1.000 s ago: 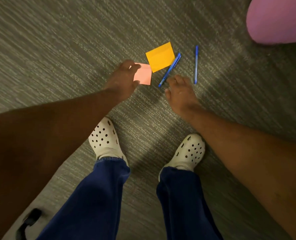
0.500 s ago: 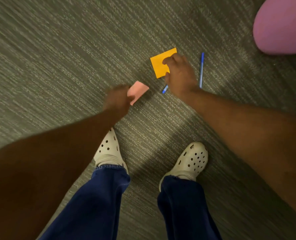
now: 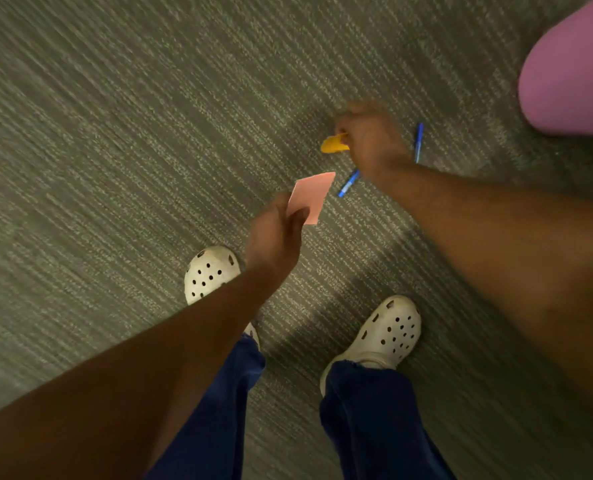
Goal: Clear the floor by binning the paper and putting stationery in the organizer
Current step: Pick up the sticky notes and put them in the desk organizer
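Note:
My left hand (image 3: 277,233) pinches a pink paper note (image 3: 310,195) and holds it above the carpet. My right hand (image 3: 371,142) is closed on an orange paper note (image 3: 333,144), which is curled up and mostly hidden by the fingers. Two blue pens lie on the carpet. One blue pen (image 3: 348,183) pokes out from under my right wrist. The other blue pen (image 3: 418,142) lies just right of that hand. No bin or organizer is in view.
A rounded purple object (image 3: 572,71) fills the top right corner. Grey striped carpet (image 3: 115,133) covers the floor. My feet in white clogs (image 3: 388,336) and blue trousers stand below the hands.
My left hand lifted the pink note off the carpet and drew it back. My right hand reached onto the orange note and curled it up in its grip.

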`<control>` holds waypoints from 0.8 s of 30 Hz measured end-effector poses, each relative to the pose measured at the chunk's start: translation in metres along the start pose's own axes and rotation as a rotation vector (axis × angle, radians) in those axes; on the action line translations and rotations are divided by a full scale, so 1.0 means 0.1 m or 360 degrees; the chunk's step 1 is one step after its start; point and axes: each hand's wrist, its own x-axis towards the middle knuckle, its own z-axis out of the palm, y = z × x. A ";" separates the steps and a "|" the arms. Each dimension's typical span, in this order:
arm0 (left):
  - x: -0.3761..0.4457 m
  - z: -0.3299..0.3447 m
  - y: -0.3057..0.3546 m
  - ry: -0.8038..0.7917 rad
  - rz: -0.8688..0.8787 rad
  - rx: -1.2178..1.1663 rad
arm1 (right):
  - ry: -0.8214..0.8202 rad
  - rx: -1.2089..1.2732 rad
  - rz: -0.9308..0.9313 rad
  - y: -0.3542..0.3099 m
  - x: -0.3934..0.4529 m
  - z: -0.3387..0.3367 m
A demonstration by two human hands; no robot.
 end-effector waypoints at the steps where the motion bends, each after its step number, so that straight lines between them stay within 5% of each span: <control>1: -0.02 -0.02 0.09 0.0018 0.0007 -0.0008 | 0.0113 0.0255 0.0098 -0.01 -0.13 -0.04; 4: -0.13 -0.15 0.43 0.0038 0.0010 -0.0017 | 0.0412 0.0982 0.0427 -0.06 -0.57 -0.25; 10: -0.66 -0.66 1.50 -0.0037 0.0127 -0.0090 | 0.0585 0.1972 0.1040 -0.14 -1.72 -1.17; 17: -1.61 -1.44 3.04 -0.0426 0.0334 -0.0081 | 0.0736 0.2144 0.1161 -0.56 -3.10 -2.75; 24: -2.65 -2.03 4.65 -0.0523 0.0565 -0.0058 | 0.1115 0.2382 0.1215 -0.79 -4.49 -4.34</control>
